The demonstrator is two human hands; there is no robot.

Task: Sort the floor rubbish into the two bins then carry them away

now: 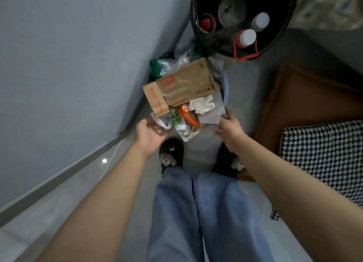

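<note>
A light blue bin (225, 88) stands on the floor in front of my feet, heaped with rubbish: a flattened brown cardboard box (180, 85), white tissue (203, 104), an orange wrapper (186, 115) and green and clear plastic bags (157, 69). My left hand (150, 135) grips the white bag handle (162, 124) at the bin's left side. My right hand (230, 126) holds the bin's right edge, where the liner meets the rim. Behind it, a black bin (282, 35) lined with a black bag holds bottles with white caps (247, 37), a red cap and a can.
A grey wall (68, 65) with a skirting runs along the left. A brown cushion (306, 104) and a houndstooth cushion (324, 155) lie on the right. My jeans and black slippers (170, 153) stand just behind the blue bin on the grey tiled floor.
</note>
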